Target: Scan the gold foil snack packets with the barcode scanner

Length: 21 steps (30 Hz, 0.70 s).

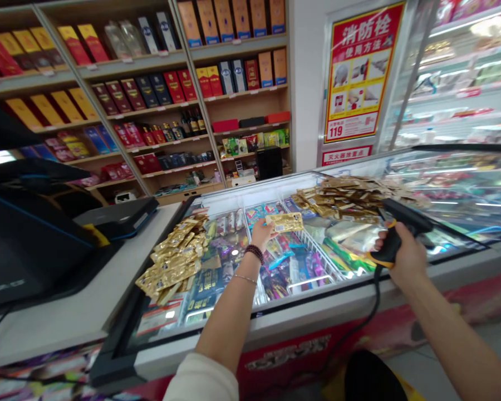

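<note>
Left hand (pixel 261 233) pinches a gold sachet (pixel 284 222); right hand (pixel 394 253) is closed around a barcode scanner (pixel 401 225).
The sachet sticks out at 2 o'clock from the left fingertips, above the freezer lid (pixel 275 289), with the scanner at 3 o'clock. The thin grip could probably let it slip onto the gold sachet pile (pixel 173 259) at 8 o'clock.

Bright, even shop light from my head camera, no hard shadows. Strong glare on the freezer lid (pixel 455 184) at right washes out what's under it. Lit cooler shelves (pixel 463 72) blown out and soft. Right hand (pixel 404 253) motion-blurred. Wide-angle bending at edges; register screen (pixel 20 250) dark.
</note>
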Tool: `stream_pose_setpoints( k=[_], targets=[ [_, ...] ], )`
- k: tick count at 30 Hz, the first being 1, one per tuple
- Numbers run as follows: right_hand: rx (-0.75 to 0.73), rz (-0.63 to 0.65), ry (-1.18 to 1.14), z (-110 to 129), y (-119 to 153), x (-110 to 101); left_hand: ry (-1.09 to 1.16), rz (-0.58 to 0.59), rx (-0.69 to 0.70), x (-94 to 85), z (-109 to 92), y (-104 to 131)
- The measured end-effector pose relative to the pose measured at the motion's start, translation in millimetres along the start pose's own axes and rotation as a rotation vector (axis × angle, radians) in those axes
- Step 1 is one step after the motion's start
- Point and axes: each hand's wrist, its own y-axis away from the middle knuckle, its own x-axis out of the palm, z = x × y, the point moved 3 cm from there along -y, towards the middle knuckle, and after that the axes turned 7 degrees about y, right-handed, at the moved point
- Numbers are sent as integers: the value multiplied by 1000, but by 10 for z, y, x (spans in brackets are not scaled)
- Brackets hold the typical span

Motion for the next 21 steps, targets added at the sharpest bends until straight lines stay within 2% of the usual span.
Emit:
stream_pose_setpoints(
  k=[4, 7, 11, 14, 18, 21],
  targets=[
    [134, 98, -145, -57, 132, 225, 185, -69, -11, -505, -12, 119],
    [145, 225, -78, -61, 301, 505, 323, -57, -13, -711, -47, 178],
    [10, 462, 124, 4, 621, 904, 426, -5, 39, -784, -133, 187],
    [-123, 579, 292, 52, 861, 1140, 476, 20, 92, -799, -174, 172],
    [-270, 614, 515, 16, 1057, 1356, 484, 17, 137, -845, -186, 152],
    [-330, 573, 599, -75, 1154, 1448, 494, -7, 131, -879, -191, 139]
  ],
)
